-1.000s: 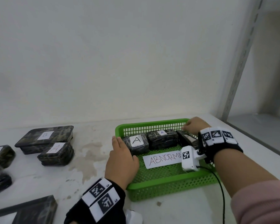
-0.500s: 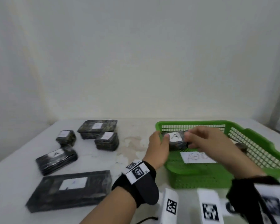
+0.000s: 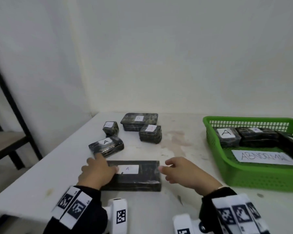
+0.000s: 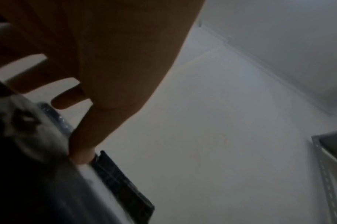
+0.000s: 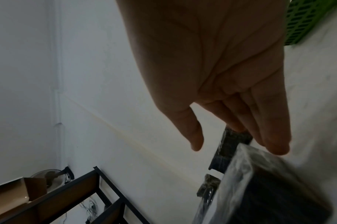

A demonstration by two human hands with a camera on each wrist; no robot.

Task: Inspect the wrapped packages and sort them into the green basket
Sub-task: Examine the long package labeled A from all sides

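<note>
A long flat black wrapped package [image 3: 139,178] with a white "A" label lies on the table right in front of me. My left hand [image 3: 96,171] rests on its left end with spread fingers, the thumb beside the label. My right hand [image 3: 179,171] hovers at its right end with straight fingers, the fingertips at the package's edge. The wrist views show the left hand [image 4: 106,60] touching the package [image 4: 39,189] and the right hand [image 5: 221,75] just over the package [image 5: 269,189]. The green basket [image 3: 260,178] stands at the right and holds three packages [image 3: 227,135] above an "ABNORMAL" sheet [image 3: 264,157].
Further back on the table lie several smaller wrapped packages: an "A" bar [image 3: 106,146], a small cube [image 3: 110,127], a wide "B" box [image 3: 139,121] and a red-lettered block [image 3: 150,135]. A dark shelf frame [image 3: 10,105] stands off the table's left edge.
Both hands left the basket and came back to the left, onto the ends of the long flat package. My view swung left, so the basket now sits at the right edge.
</note>
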